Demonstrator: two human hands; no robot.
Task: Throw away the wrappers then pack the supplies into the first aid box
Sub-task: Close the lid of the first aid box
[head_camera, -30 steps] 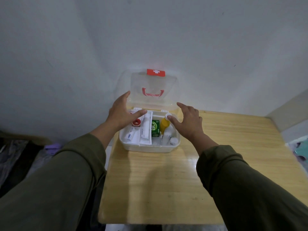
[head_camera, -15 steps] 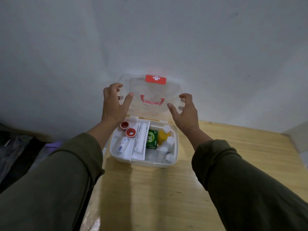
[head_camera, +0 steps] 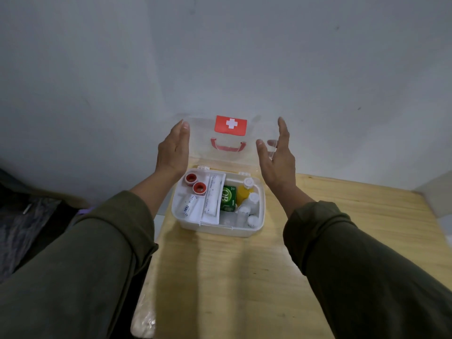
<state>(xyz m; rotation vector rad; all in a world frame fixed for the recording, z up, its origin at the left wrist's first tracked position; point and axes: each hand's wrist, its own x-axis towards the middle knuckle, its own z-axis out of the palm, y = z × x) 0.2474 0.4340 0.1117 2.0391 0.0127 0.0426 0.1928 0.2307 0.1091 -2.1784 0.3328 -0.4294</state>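
Observation:
The white first aid box (head_camera: 215, 230) stands on the wooden table (head_camera: 244, 277) by the wall. Its clear lid (head_camera: 230, 137), with a red cross label and red handle, stands upright against the wall. Inside lie two red tape rolls (head_camera: 195, 184), white packets (head_camera: 212, 194), a green carton (head_camera: 228, 198), a yellow bottle (head_camera: 244, 192) and small white bottles (head_camera: 249, 209). My left hand (head_camera: 173, 149) is at the lid's left edge, fingers straight. My right hand (head_camera: 277, 155) is at the lid's right edge, fingers spread. Neither hand holds the lid firmly as far as I can see.
A grey wall rises right behind the box. Dark cloth and bags (head_camera: 27, 216) lie on the floor left of the table. A pale crumpled bag (head_camera: 144, 321) hangs at the table's near left edge. The table's bare wood stretches toward me and to the right.
Both hands rose from the box's rim to the sides of the upright lid and their fingers straightened. The view tilted so the box sits lower in frame.

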